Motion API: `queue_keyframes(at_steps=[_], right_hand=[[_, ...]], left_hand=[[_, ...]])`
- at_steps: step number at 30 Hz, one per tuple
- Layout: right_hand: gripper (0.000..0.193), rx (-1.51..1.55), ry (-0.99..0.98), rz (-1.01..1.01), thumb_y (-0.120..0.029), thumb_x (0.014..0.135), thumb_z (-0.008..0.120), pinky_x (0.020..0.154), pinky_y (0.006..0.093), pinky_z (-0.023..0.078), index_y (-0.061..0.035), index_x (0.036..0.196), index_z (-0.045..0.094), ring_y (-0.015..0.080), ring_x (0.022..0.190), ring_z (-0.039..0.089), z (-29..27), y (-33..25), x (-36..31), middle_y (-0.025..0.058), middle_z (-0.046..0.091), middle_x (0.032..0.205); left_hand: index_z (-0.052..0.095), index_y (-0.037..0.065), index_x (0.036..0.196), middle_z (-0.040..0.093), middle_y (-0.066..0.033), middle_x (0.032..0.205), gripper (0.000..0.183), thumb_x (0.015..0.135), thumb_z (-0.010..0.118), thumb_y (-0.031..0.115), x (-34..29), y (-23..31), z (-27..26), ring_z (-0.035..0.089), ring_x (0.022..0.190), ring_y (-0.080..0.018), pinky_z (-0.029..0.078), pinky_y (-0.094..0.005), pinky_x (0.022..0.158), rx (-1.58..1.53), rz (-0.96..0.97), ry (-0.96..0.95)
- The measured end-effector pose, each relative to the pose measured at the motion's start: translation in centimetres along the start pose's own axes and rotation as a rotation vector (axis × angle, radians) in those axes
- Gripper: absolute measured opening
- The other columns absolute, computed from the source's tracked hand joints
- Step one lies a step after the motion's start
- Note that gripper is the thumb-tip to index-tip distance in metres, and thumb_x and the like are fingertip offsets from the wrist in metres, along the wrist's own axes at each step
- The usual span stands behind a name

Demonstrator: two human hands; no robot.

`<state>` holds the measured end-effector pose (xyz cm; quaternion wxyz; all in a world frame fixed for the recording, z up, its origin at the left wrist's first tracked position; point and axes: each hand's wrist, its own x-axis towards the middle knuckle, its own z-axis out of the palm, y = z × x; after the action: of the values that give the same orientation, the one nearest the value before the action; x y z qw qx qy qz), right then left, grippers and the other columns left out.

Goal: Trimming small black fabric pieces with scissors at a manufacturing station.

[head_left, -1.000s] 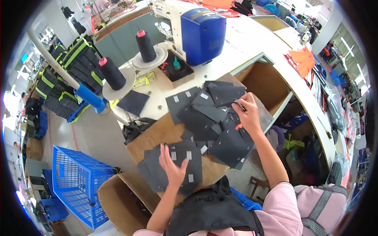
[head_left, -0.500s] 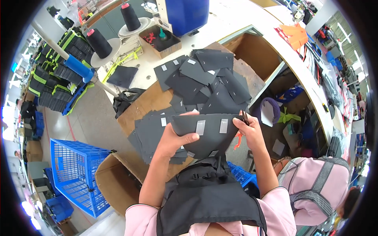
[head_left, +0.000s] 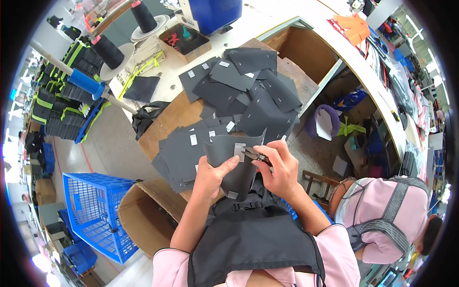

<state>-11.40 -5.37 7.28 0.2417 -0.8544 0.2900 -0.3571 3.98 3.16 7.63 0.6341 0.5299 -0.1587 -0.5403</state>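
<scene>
While the left hand [head_left: 209,178] pinches a curled dark panel [head_left: 221,149], thumb in front, the right hand [head_left: 281,173] grips small snips [head_left: 261,157], their tips at a pale label [head_left: 238,154], so the panel sits between both hands, seemingly unfinished. Beyond the left hand lies an overlapping stack of panels [head_left: 174,155], and farther off a looser heap [head_left: 222,93]; which is done or waiting, I cannot tell.
</scene>
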Motion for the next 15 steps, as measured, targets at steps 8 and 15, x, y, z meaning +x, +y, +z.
queue_keyframes(at_steps=[8, 15], right_hand=[[0.028, -0.07, 0.14, -0.155, -0.003, 0.067, 0.072, 0.05, 0.0315, 0.039, -0.0066, 0.094, 0.063, 0.021, 0.054, 0.049, 0.2, 0.08, 0.19, 0.0065, 0.052, 0.073], [0.025, -0.126, 0.058, -0.114, -0.004, 0.066, 0.072, 0.049, 0.0303, 0.038, -0.0065, 0.09, 0.063, 0.0199, 0.054, 0.05, -0.35, -0.37, 0.19, 0.0059, 0.052, 0.072]], left_hand=[[0.064, -0.001, 0.096, 0.064, -0.0046, 0.09, 0.021, 0.08, 0.07, 0.011, -0.45, -0.17, -0.24, 0.058, 0.081, -0.0114, 0.047, -0.0265, 0.073, 0.003, -0.018, 0.003], [0.064, -0.001, 0.094, 0.064, -0.0044, 0.087, 0.019, 0.08, 0.069, 0.01, -0.56, -0.46, -0.17, 0.058, 0.077, -0.0108, 0.047, -0.0253, 0.07, 0.048, 0.009, -0.007]])
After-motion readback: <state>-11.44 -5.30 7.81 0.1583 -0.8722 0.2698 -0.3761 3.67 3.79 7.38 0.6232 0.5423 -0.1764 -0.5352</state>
